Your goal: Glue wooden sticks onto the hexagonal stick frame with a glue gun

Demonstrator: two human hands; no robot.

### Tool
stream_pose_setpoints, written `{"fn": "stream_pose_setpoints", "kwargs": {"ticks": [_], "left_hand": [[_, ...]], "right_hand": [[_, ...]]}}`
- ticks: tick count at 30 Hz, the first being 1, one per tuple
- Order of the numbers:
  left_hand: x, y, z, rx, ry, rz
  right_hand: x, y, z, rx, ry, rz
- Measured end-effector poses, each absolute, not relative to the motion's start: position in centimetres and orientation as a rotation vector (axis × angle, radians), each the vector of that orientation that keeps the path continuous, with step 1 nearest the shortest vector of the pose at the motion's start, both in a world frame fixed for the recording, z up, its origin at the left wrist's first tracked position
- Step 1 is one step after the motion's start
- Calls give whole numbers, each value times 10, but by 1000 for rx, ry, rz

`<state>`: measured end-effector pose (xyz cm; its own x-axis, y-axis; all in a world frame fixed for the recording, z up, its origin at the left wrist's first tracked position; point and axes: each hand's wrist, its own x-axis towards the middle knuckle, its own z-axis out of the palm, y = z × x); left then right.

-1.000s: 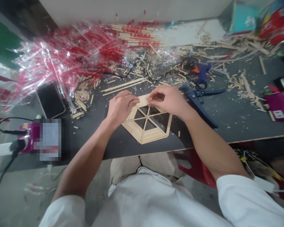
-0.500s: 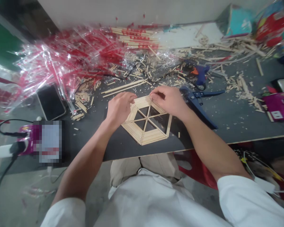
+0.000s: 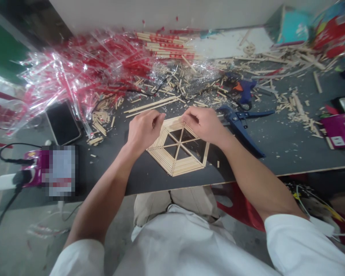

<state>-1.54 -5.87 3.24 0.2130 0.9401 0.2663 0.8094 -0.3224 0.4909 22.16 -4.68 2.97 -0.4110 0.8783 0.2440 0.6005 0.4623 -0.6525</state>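
A flat hexagon of wooden sticks (image 3: 184,165) with six spokes lies on the dark tabletop (image 3: 290,149) in front of me. My left hand (image 3: 142,130) rests curled on its upper left edge, fingers pressed together on the sticks. My right hand (image 3: 204,123) is curled over its upper right edge, fingertips pinching at the top corner. Whether a loose stick is between the fingers is hidden.
Two long sticks (image 3: 151,106) lie just beyond the hexagon. A blue cutter (image 3: 241,124) sits right of my right hand, a blue glue gun (image 3: 243,88) behind it. Red-and-clear wrappers (image 3: 74,73) are piled at the back left, beside a phone (image 3: 62,122). Stick scraps (image 3: 296,103) litter the right.
My hands have drawn slightly apart along the hexagon's top edge; the left hand has slid a little left. The hexagon stays put.
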Motion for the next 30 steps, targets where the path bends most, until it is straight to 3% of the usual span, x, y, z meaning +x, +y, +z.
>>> {"fn": "stream_pose_setpoints", "kwargs": {"ticks": [10,30], "left_hand": [[-18,-52,24,2114,1424,718],[-20,-50,20,2010,1407,683]], "right_hand": [[211,-56,21,-1018,-2364,682],[202,-62,24,-1133,-2525,431]]}}
